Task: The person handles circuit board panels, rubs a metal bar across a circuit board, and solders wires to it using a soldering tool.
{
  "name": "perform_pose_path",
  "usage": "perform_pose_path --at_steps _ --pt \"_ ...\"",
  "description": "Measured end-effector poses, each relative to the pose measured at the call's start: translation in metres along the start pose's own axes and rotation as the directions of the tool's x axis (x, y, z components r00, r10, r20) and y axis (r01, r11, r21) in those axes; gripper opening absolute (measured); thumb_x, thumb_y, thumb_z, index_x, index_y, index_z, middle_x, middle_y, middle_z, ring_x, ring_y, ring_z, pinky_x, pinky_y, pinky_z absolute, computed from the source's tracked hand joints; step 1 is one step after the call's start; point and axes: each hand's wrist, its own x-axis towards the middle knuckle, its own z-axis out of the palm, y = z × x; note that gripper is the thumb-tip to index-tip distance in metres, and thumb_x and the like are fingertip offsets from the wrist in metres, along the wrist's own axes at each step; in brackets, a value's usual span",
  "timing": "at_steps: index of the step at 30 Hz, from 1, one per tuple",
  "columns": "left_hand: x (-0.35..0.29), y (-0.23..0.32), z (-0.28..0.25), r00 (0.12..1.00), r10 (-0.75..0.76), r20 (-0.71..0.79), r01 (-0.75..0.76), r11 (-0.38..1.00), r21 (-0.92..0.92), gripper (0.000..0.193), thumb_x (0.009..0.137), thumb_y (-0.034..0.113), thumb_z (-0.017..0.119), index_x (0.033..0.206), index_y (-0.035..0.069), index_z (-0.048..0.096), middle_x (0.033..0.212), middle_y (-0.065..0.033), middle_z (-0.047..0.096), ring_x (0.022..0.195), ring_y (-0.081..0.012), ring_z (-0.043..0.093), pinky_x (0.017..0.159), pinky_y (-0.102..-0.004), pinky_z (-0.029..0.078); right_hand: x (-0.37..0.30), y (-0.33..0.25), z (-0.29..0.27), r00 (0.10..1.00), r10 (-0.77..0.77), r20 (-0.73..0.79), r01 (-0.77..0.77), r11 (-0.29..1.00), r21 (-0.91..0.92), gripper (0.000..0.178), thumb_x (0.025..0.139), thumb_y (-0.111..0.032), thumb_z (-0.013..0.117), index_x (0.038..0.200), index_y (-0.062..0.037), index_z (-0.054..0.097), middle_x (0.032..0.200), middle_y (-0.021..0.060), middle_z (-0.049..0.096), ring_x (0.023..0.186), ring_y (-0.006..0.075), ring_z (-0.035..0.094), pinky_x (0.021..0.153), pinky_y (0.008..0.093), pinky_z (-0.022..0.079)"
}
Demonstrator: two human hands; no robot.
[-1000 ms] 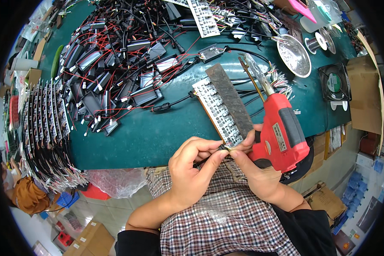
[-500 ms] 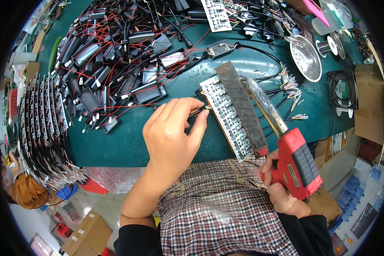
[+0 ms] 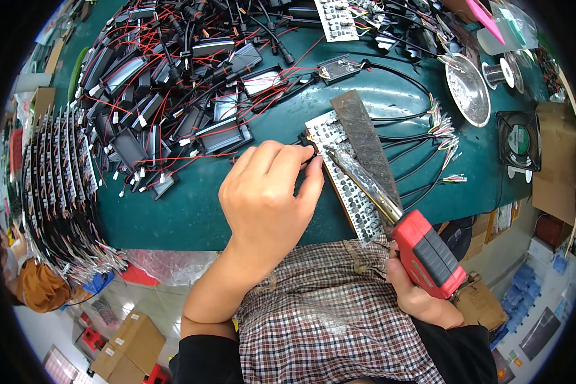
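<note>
A white circuit board (image 3: 358, 206) with rows of small parts lies slanted before me, a dark flat bar (image 3: 367, 137) resting along it. At the board's upper left edge, my left hand (image 3: 262, 192) pinches the end of a thin black cable (image 3: 303, 139); its tip is mostly hidden by the fingers. My right hand (image 3: 419, 301) is wrapped round the handle of a red and black soldering gun (image 3: 434, 253). The gun's metal barrel crosses the bar, and its tip is over the board near my left fingertips. Whether the tip touches cannot be made out.
Black housings with red wires (image 3: 205, 83) are heaped at the back left. A stack of wired boards (image 3: 57, 185) stands at the left edge. To the right are stripped cable ends (image 3: 445, 125), a metal bowl (image 3: 468, 93), a solder spool (image 3: 498, 75) and a fan (image 3: 518, 142).
The soldering gun has swung left, its tip moving from beyond the bar to above the board near my left fingers. My left hand keeps its pinch. The whole view has shifted slightly.
</note>
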Motion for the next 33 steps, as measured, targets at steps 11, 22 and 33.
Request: perform_pose_path --at_steps 11,22,33 --pt "-0.002 0.0 0.001 1.0 0.0 -0.004 0.0 1.0 0.022 0.015 0.069 0.004 0.08 0.08 0.006 0.069 0.072 -0.0025 0.063 0.055 -0.0151 0.055 0.049 -0.0273 0.044 0.0 0.002 0.007 0.989 0.149 -0.015 -0.146 0.982 0.12 0.027 0.073 0.002 0.073 0.099 0.0025 0.066 0.085 0.0127 0.063 0.068 0.0244 0.062 0.06 0.0333 0.05" --pt "-0.002 0.0 0.001 1.0 0.005 -0.002 -0.005 1.0 0.027 0.015 0.07 0.004 0.079 0.079 0.007 0.068 0.073 -0.0023 0.063 0.056 -0.0154 0.056 0.05 -0.0277 0.045 -0.001 0.004 0.005 0.984 0.175 0.018 -0.176 0.979 0.104 0.024 0.075 0.002 0.072 0.098 0.0024 0.066 0.081 0.0123 0.062 0.066 0.0256 0.061 0.058 0.0347 0.048" --pt "-0.002 0.001 0.001 1.0 -0.003 0.002 0.003 1.0 0.023 0.015 0.07 0.003 0.079 0.08 0.007 0.069 0.073 -0.002 0.063 0.058 -0.0155 0.058 0.049 -0.0274 0.045 -0.006 0.002 0.005 0.972 0.236 -0.003 -0.234 0.963 0.134 0.023 0.074 0.002 0.072 0.097 0.0019 0.066 0.082 0.0132 0.062 0.067 0.0281 0.061 0.059 0.0359 0.048"
